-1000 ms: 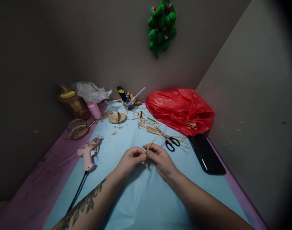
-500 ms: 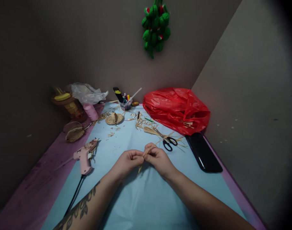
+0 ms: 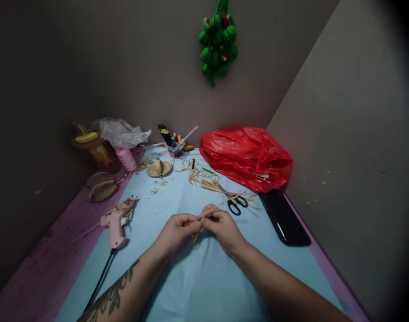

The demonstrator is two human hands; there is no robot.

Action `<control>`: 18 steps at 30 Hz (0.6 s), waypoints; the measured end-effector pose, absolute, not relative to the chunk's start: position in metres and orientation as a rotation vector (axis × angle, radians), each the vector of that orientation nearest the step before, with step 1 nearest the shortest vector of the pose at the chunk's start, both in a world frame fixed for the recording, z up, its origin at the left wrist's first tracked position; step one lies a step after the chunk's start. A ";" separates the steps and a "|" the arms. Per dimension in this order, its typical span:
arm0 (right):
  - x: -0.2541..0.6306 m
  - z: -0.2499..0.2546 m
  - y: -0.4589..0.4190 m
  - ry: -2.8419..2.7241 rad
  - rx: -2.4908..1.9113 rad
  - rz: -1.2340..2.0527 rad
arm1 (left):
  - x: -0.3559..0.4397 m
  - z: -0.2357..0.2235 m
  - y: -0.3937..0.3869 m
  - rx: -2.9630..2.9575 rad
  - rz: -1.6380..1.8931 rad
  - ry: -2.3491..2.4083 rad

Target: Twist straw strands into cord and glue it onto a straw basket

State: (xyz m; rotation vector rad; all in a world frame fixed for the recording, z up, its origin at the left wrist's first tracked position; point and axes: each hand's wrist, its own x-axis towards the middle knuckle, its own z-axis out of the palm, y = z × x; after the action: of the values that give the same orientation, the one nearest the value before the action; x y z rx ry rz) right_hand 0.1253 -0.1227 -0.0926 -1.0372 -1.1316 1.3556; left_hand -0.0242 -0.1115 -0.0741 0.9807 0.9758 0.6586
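We see the left hand (image 3: 178,229) and right hand (image 3: 225,229) pinching a narrow tan straw-like strip (image 3: 208,212)—now lying flatter, suggesting continued shaping.

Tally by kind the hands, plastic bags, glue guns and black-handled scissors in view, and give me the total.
Hands: 2 (left hand, right hand)
Plastic bags: 2 (red bag, clear bag)
Glue guns: 1 (pink glue gun)
Black-handled scissors: 1 pair
Total: 6

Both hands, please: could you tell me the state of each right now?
Left hand: closed, pinching a straw strip.
Right hand: closed, holding the straw strip close beside the left hand.
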 end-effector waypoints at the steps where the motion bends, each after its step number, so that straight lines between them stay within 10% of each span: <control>1: 0.125 -0.093 -0.123 -1.133 -1.033 1.352 | -0.024 -0.075 -0.112 0.965 0.676 0.972; 18: 0.181 -0.082 -0.048 -1.493 -1.567 0.693 | -0.044 -0.079 -0.092 0.469 1.118 0.973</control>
State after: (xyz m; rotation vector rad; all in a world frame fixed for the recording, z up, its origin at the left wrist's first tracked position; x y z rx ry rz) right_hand 0.1810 -0.0479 -0.0821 -1.5669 -1.4933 0.6933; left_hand -0.0437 -0.0923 -0.0786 0.4694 0.9726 1.1175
